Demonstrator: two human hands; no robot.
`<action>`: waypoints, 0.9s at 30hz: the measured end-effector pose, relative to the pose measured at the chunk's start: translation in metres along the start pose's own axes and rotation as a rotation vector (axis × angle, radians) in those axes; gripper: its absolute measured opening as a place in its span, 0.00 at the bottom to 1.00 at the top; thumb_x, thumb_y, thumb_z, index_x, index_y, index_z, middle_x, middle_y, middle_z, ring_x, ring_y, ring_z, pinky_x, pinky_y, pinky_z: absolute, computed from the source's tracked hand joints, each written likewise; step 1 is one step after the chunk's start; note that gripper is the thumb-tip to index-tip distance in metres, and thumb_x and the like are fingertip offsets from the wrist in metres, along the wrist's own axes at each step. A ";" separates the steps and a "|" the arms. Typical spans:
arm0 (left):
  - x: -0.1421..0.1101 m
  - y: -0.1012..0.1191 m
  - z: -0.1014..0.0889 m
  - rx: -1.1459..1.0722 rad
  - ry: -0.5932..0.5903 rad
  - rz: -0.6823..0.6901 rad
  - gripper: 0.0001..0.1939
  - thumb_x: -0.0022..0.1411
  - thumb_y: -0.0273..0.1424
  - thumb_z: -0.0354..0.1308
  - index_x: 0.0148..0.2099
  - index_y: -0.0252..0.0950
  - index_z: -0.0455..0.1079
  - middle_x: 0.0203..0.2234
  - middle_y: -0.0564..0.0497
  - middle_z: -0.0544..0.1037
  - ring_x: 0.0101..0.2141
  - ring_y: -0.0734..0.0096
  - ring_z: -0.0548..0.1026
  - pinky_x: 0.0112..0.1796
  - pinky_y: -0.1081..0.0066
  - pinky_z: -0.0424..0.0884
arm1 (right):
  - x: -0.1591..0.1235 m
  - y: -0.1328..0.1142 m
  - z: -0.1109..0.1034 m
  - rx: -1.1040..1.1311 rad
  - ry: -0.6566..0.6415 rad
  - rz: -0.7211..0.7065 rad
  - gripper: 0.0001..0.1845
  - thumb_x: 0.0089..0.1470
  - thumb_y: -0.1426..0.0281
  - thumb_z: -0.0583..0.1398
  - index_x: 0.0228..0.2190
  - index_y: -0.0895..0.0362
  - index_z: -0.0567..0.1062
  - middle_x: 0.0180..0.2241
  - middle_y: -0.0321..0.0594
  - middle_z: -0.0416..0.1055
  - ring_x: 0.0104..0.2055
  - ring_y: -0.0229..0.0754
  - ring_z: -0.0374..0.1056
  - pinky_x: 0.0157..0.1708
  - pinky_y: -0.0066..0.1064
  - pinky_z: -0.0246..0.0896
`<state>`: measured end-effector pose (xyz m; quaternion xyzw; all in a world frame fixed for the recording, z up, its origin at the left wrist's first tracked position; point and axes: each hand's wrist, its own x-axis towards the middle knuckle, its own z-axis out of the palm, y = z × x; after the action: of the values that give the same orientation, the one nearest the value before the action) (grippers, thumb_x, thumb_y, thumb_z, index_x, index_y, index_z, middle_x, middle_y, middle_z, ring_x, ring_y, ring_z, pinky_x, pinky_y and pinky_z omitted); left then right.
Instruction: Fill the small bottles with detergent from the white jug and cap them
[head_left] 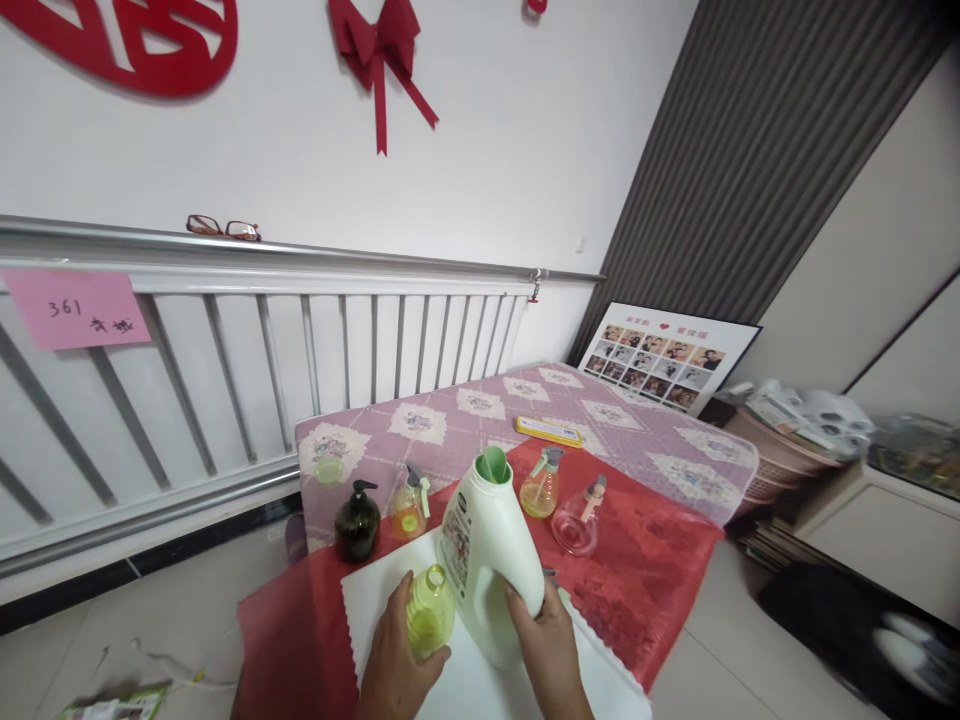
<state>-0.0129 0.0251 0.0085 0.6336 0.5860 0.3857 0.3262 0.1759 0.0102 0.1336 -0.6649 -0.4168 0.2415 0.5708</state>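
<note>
My left hand [397,655] is closed around a small yellow-green bottle [431,612] with an open neck and no spray head. Beside it, my right hand [546,640] grips the handle of a large pale detergent jug [476,545]. The jug stands roughly upright, its green pouring spout [493,464] uncovered. Both are over a white sheet [390,585] on the table. Behind them are a dark pump bottle [358,525], an orange-tinted spray bottle [409,508], a yellowish spray bottle [540,487] and a pink spray bottle [577,525].
A red cloth [637,540] covers part of the purple patterned tablecloth [510,410]. On it lie a yellow case [549,431] and a pale green lid [328,470]. A radiator [337,350] runs behind the table. A basket [780,455] stands at the right.
</note>
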 end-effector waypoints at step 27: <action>0.003 0.013 -0.010 0.090 -0.094 -0.083 0.50 0.47 0.32 0.61 0.71 0.29 0.49 0.69 0.38 0.63 0.67 0.50 0.64 0.67 0.61 0.61 | 0.040 -0.119 -0.123 -0.388 -0.545 0.063 0.19 0.42 0.51 0.69 0.32 0.52 0.81 0.34 0.42 0.84 0.38 0.57 0.79 0.35 0.38 0.75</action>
<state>-0.0150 0.0259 0.0251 0.6403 0.6126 0.3148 0.3402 0.2625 -0.0251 0.2827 -0.6849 -0.5714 0.3440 0.2934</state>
